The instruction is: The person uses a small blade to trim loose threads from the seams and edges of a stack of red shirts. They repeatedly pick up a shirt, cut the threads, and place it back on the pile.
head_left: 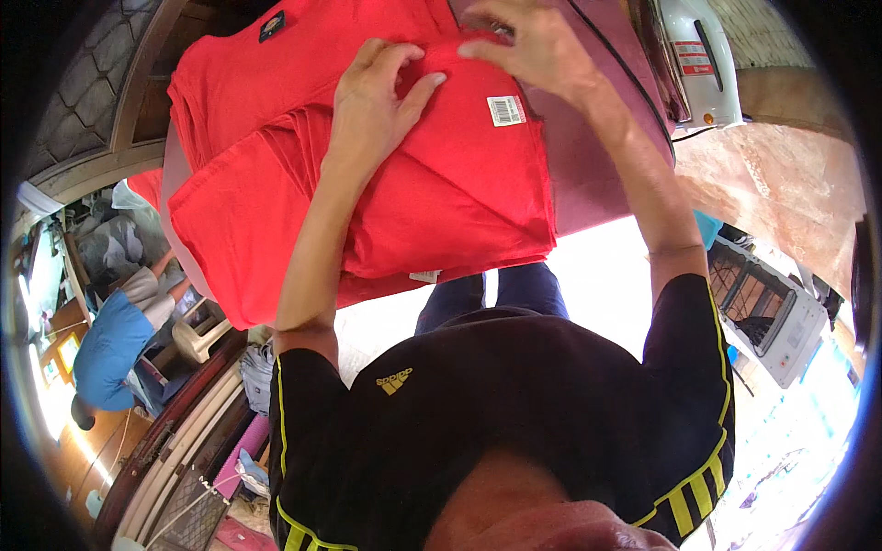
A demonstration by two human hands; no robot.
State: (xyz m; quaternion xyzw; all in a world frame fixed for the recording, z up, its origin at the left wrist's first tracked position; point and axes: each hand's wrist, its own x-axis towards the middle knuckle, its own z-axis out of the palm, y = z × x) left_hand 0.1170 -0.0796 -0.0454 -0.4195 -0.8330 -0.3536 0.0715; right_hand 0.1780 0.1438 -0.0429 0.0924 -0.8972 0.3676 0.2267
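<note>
Red cloth (pixel 441 202), which looks like a folded garment, is spread in layers over a padded mauve surface (pixel 597 174) in front of me. My left hand (pixel 381 106) rests on its upper middle, with thumb and forefinger curved and a gap between them. Just right of it, at the cloth's far edge, is my right hand (pixel 537 55), slightly blurred, its thumb and fingers apart. A small dark patch shows between those fingers; I cannot make it out. A white barcode sticker (pixel 505 111) lies on the cloth below my right hand. Near the far left is a dark neck label (pixel 272 27).
A white iron-like appliance (pixel 698 64) stands at the far right, with a black cord (pixel 634 78) running along the mauve surface. A white-framed fan unit (pixel 767 312) is on the right. Another person in a blue shirt (pixel 115 354) bends over at the left.
</note>
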